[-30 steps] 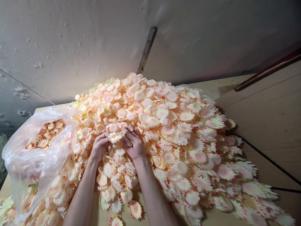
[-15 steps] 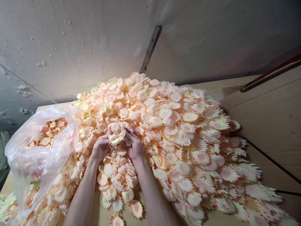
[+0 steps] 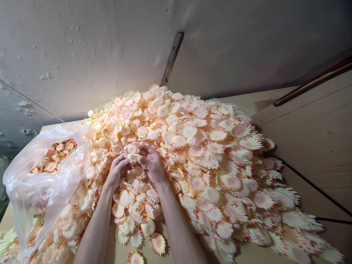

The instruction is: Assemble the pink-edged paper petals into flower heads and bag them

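Observation:
My left hand (image 3: 118, 169) is closed, thumb and fingers pinching the left edge of a pale artificial flower piece (image 3: 133, 158) with notched petals. On its other side my right hand (image 3: 152, 164) pinches the same piece between thumb and fingers. Both hands hover low over a large heap of similar flower pieces (image 3: 189, 132), cream with pink centres and reddish tips. A smaller cluster of these pieces (image 3: 134, 205) lies between my forearms.
On the left, a translucent plastic bag (image 3: 35, 187) holds darker red-edged flower pieces (image 3: 61, 147). Cardboard (image 3: 308, 139) stands at the right, with a black cable (image 3: 313, 183) running across it. Behind the heap rises a grey wall (image 3: 110, 51) with a metal strip (image 3: 172, 58).
The flower piece between my hands has turned and shows less of its face. My right fingers have shifted closer to it. The whole view has slid slightly.

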`<act>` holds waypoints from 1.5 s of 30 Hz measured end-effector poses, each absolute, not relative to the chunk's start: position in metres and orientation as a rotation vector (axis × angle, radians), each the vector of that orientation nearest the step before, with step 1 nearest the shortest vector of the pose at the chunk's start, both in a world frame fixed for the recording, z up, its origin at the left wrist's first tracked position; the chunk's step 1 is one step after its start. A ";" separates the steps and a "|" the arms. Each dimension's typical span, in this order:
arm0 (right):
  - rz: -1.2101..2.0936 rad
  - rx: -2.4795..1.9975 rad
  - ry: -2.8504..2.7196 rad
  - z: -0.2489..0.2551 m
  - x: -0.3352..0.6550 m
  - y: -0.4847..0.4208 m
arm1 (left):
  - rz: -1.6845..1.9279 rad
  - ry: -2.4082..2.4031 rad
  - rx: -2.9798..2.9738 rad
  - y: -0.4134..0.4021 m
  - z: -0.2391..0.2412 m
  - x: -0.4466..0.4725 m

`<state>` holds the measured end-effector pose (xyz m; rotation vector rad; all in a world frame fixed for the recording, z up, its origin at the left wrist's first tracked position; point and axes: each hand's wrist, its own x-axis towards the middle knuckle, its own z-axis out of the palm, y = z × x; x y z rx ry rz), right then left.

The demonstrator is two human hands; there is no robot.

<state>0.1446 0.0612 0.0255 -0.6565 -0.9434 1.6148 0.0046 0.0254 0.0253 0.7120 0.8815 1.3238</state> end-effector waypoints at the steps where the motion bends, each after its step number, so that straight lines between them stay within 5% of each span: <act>1: 1.608 -0.695 -0.998 0.025 0.144 0.061 | 1.320 0.882 0.714 0.025 0.026 0.005; 25: 1.416 -0.945 -0.963 0.015 0.132 0.061 | 1.225 0.958 0.759 0.024 0.034 0.004; 45: 1.723 -0.638 -0.886 0.029 0.148 0.061 | 1.437 0.777 0.626 0.027 0.026 -0.002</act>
